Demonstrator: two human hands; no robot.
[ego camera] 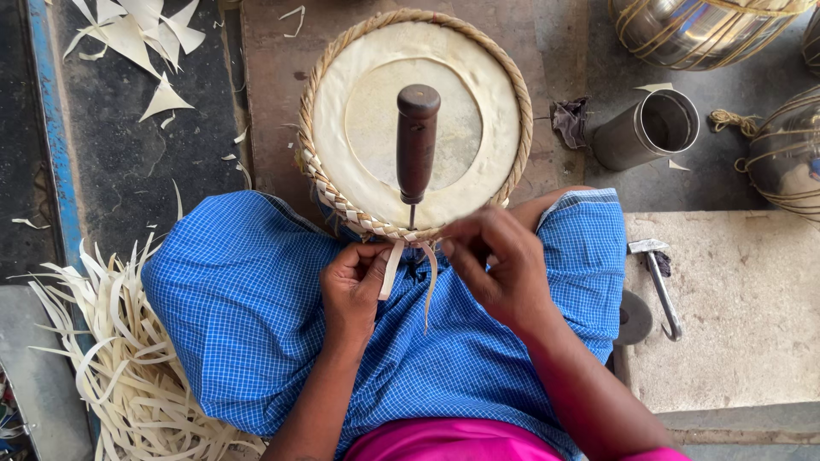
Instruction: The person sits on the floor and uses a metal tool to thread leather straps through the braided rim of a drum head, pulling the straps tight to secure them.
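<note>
Hands meet right at the near rim of a round pale drumhead with a braided tan strap border (416,51), which rests on a lap covered in blue checked cloth (256,316). Left hand (352,288) pinches a flat pale strip (392,269) hanging from the braid. Right hand (500,265) sits just beside it, fingertips closed at the braid, though I can't tell exactly what they're pinching. Just above both grips, a dark wooden-handled awl (417,141) stands stuck into the braid. Off left of the hands, a heap of pale strip cuttings (120,367).
</note>
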